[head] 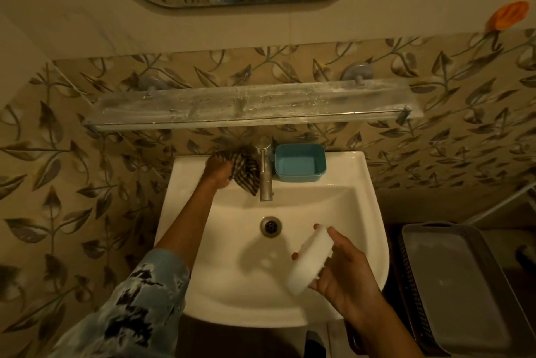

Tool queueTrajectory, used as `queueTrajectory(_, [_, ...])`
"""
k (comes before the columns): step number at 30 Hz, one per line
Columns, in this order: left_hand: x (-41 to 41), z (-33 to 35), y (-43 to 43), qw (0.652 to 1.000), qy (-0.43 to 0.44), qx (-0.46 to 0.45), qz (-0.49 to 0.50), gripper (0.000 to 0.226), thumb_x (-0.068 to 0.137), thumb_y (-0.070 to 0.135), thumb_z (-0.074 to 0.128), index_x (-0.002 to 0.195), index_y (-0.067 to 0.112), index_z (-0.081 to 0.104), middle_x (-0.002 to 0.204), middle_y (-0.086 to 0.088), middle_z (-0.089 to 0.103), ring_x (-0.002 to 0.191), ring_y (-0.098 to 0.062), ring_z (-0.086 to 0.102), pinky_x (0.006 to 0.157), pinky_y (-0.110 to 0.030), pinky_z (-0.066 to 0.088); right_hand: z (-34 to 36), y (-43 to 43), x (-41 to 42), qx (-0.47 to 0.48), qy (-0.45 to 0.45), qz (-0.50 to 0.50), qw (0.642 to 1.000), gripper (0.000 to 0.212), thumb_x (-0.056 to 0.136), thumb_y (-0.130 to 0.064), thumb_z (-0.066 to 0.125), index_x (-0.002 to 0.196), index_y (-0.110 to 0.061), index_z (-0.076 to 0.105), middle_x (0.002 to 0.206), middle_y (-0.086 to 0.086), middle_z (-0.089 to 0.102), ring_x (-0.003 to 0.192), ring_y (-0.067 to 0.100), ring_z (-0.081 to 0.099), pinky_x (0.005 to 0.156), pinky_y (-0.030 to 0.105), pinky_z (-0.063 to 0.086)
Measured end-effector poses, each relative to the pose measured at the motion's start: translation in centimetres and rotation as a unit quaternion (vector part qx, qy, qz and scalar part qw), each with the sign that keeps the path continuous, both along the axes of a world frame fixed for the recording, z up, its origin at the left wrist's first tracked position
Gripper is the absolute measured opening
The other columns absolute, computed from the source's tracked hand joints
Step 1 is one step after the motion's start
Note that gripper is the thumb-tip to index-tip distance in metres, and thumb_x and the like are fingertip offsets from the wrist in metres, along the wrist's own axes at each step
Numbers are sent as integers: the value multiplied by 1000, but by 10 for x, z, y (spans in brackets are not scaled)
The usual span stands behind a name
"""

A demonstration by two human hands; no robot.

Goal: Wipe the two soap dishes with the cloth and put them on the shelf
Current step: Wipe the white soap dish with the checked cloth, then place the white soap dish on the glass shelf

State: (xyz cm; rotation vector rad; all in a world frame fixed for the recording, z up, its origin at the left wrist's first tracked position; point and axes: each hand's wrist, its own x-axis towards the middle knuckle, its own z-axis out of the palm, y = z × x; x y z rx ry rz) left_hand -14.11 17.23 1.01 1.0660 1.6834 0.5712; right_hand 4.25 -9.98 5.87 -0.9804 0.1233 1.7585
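Head view: a person stood over a white sink (368, 212), looking down.
Left arm: reached forward from the lower left, with a patterned sleeve (139, 299) covering it down to the forearm.
Left hand (217, 170): fingers curled around a bunched checked cloth (245, 170) on the sink's back rim, just left of the tap (265, 172).
Right hand (345, 270): raised over the basin near the drain (271, 226), it gripped the white soap dish (309, 260) tilted on edge, thumb along its near side and fingers behind it.
Blue soap dish (300, 163): sat open side up on the back rim, just right of the tap.
Shelf (249, 105): a glass ledge on the wall above the tap, well apart from both dishes.
Hidden: the left fingertips were buried in the cloth, and only two right fingertips showed past the white dish.
Blurred: the white dish's edges were smeared and its inside could not be made out.
Cut off: the right forearm ran out of the bottom edge.
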Motion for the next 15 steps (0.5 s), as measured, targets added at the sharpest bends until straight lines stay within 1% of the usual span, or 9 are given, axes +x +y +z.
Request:
queueTrajectory(1, [-3,-1,-4,999,35,-8,-16,35,89,12,47,120,-3,53,113,-23,62,89,-33,64,65,-36,52,2,4,-1,-10,-19,5,1000,52,70,-36,72,117,-16,61,111,20,60,98,41,65,77,57,56])
queueTrajectory(3, [-11,1,-17,997,62,-22,-39,34,89,16,48,117,-1,55,111,-21,64,75,-28,64,54,-31,50,7,13,-5,-25,-60,6,998,54,71,-40,74,118,-21,58,120,18,59,107,40,62,75,56,57])
queueTrajectory(5, [-19,1,-28,997,60,-6,-50,38,90,14,49,127,4,49,120,-19,61,83,-27,64,54,-30,50,10,24,-9,-24,-99,-2,995,50,70,-42,75,113,-26,58,121,16,58,108,38,61,71,53,58])
queueTrajectory(6, [-23,1,-33,998,32,6,-52,42,91,11,50,132,5,43,126,-20,57,88,-28,62,57,-31,50,13,29,-11,-21,-117,-4,993,47,68,-44,76,109,-29,60,120,13,58,108,37,60,69,53,59])
queueTrajectory(8, [-31,9,-48,997,-57,15,-44,43,93,2,46,135,4,37,133,-24,49,95,-32,57,63,-35,47,21,39,-16,-7,-146,-2,989,37,66,-47,76,98,-33,64,117,10,60,107,34,59,67,52,59])
queueTrajectory(10, [-38,22,-68,993,-103,26,-57,37,94,-1,42,131,2,42,133,-27,49,97,-33,57,68,-35,49,30,47,-22,0,-171,0,985,32,70,-49,73,95,-31,63,113,9,61,103,32,60,62,47,60])
queueTrajectory(11, [-41,29,-80,990,-114,38,-74,33,94,0,43,127,3,47,131,-26,52,96,-32,60,70,-35,50,33,53,-24,-4,-182,-2,983,34,73,-49,71,99,-29,61,112,9,61,102,32,60,61,46,60])
queueTrajectory(13, [-47,44,-109,979,-150,75,-115,26,95,9,47,120,8,53,125,-23,59,96,-30,65,70,-33,54,41,63,-29,-12,-210,-17,977,42,80,-49,66,112,-25,55,113,10,58,104,34,58,64,49,60])
queueTrajectory(15, [-50,60,-137,961,-192,129,-151,30,93,21,52,123,17,53,122,-14,63,102,-28,66,73,-35,56,50,71,-33,-6,-234,-33,972,40,89,-44,59,122,-25,47,117,11,52,106,36,55,66,50,59])
